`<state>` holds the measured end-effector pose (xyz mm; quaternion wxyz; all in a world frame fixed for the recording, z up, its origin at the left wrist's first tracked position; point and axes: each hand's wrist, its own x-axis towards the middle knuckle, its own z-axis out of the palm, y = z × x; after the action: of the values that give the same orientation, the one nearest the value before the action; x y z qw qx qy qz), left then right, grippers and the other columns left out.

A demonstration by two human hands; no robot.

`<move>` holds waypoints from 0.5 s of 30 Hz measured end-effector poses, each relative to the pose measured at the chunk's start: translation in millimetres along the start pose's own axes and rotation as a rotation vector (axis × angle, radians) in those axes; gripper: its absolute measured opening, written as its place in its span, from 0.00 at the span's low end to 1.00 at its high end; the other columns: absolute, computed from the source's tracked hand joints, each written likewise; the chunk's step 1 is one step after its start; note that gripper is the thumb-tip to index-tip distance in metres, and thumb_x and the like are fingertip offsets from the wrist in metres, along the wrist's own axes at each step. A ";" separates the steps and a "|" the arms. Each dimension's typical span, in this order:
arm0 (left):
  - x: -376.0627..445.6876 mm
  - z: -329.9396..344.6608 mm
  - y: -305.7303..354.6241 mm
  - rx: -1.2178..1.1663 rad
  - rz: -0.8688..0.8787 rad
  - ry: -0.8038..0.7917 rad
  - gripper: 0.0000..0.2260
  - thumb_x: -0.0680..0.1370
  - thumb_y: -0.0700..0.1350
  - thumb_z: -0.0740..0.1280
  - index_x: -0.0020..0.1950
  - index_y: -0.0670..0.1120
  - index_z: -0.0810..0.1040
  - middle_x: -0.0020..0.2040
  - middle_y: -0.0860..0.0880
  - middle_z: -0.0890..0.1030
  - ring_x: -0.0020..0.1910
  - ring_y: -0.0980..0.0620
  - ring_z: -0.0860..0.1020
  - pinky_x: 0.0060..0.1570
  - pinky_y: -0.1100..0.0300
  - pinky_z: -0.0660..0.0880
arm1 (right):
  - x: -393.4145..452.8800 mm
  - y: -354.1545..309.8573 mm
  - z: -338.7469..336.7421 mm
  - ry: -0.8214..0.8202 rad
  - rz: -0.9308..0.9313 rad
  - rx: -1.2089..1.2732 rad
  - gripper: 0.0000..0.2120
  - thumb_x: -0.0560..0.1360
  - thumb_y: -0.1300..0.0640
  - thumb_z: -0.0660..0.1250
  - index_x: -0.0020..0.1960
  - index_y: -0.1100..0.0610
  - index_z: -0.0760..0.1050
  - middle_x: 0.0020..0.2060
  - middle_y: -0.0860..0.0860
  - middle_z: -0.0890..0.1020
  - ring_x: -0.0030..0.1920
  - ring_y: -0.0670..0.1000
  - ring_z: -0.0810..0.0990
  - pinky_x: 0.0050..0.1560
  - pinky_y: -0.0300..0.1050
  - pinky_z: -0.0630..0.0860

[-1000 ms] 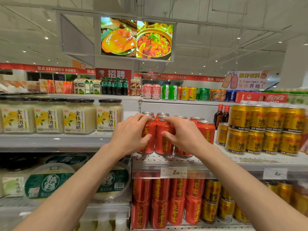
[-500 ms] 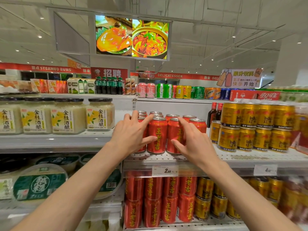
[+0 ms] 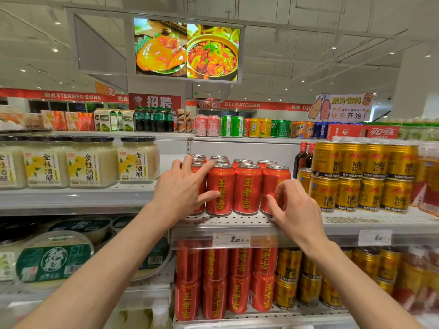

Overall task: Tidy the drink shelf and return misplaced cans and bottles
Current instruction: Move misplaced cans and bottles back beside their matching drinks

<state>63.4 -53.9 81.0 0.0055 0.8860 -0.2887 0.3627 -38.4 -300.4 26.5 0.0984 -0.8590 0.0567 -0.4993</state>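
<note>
Red herbal-tea cans [image 3: 247, 188] stand in rows on the middle shelf [image 3: 237, 223], several across the front with yellow characters facing out. My left hand [image 3: 180, 193] wraps the leftmost front can [image 3: 199, 208], which is mostly hidden. Its forefinger reaches the rim and its thumb the front of the second can [image 3: 219, 186]. My right hand [image 3: 295, 210] pinches the lower front of the rightmost front can [image 3: 275, 176] with thumb and fingertips.
Stacked gold cans [image 3: 356, 186] stand close on the right, with two dark bottles [image 3: 305, 157] behind them. Rice-wine jars [image 3: 90, 162] fill the shelf to the left. More red cans [image 3: 225, 281] are stacked below a price tag [image 3: 231, 239]. Mixed cans [image 3: 228, 125] line the top shelf.
My right hand has shifted from the middle cans to the rightmost front can. The left hand stays on the left cans. The front cans now stand in an even row.
</note>
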 end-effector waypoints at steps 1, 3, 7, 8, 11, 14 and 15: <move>-0.2 0.1 0.1 0.004 -0.002 -0.002 0.38 0.76 0.74 0.55 0.81 0.58 0.53 0.72 0.41 0.68 0.66 0.41 0.73 0.52 0.48 0.79 | 0.5 0.1 1.9 0.009 -0.001 0.010 0.10 0.77 0.50 0.69 0.48 0.52 0.69 0.42 0.47 0.74 0.34 0.50 0.75 0.31 0.52 0.78; -0.5 0.0 0.5 0.009 -0.005 -0.002 0.38 0.76 0.74 0.55 0.81 0.58 0.52 0.72 0.41 0.68 0.66 0.41 0.73 0.51 0.48 0.80 | 1.2 -0.9 4.6 0.024 -0.009 0.023 0.10 0.77 0.51 0.70 0.47 0.53 0.70 0.42 0.47 0.73 0.34 0.50 0.75 0.31 0.52 0.78; -1.5 -1.3 1.6 0.019 -0.005 -0.001 0.38 0.76 0.74 0.54 0.82 0.58 0.52 0.73 0.41 0.68 0.66 0.41 0.74 0.51 0.48 0.79 | 0.1 -3.8 6.9 0.041 -0.003 0.037 0.10 0.76 0.52 0.72 0.46 0.53 0.70 0.41 0.47 0.73 0.33 0.49 0.74 0.31 0.51 0.78; -1.4 -1.3 1.7 0.024 -0.005 -0.002 0.38 0.76 0.74 0.54 0.82 0.58 0.51 0.73 0.42 0.68 0.66 0.41 0.74 0.51 0.48 0.79 | -0.5 -4.6 7.3 0.044 0.001 0.038 0.10 0.76 0.52 0.72 0.46 0.53 0.71 0.41 0.47 0.72 0.33 0.49 0.75 0.31 0.51 0.78; -1.4 -1.2 1.5 0.034 0.001 -0.001 0.39 0.76 0.74 0.54 0.82 0.57 0.52 0.72 0.42 0.69 0.66 0.41 0.74 0.56 0.48 0.77 | -2.3 -5.4 7.8 0.037 0.009 0.036 0.10 0.77 0.52 0.71 0.46 0.53 0.71 0.42 0.47 0.72 0.34 0.49 0.75 0.32 0.50 0.79; -2.8 -1.5 4.0 0.044 -0.005 0.015 0.38 0.76 0.73 0.54 0.82 0.55 0.55 0.72 0.42 0.71 0.68 0.40 0.73 0.64 0.46 0.73 | -5.1 -4.7 7.3 0.002 0.008 0.033 0.09 0.77 0.51 0.70 0.48 0.53 0.72 0.43 0.48 0.73 0.37 0.50 0.76 0.34 0.49 0.78; -4.5 -2.7 6.5 0.044 -0.018 0.019 0.38 0.77 0.72 0.55 0.82 0.54 0.56 0.73 0.42 0.71 0.71 0.40 0.71 0.67 0.46 0.70 | -6.7 -4.6 6.4 -0.012 0.003 0.031 0.09 0.77 0.50 0.70 0.48 0.53 0.72 0.44 0.48 0.73 0.38 0.50 0.76 0.35 0.48 0.78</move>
<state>55.7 -56.4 78.9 -0.0078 0.8851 -0.2725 0.3773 -36.2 -293.8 18.7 0.1129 -0.8602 0.0495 -0.4949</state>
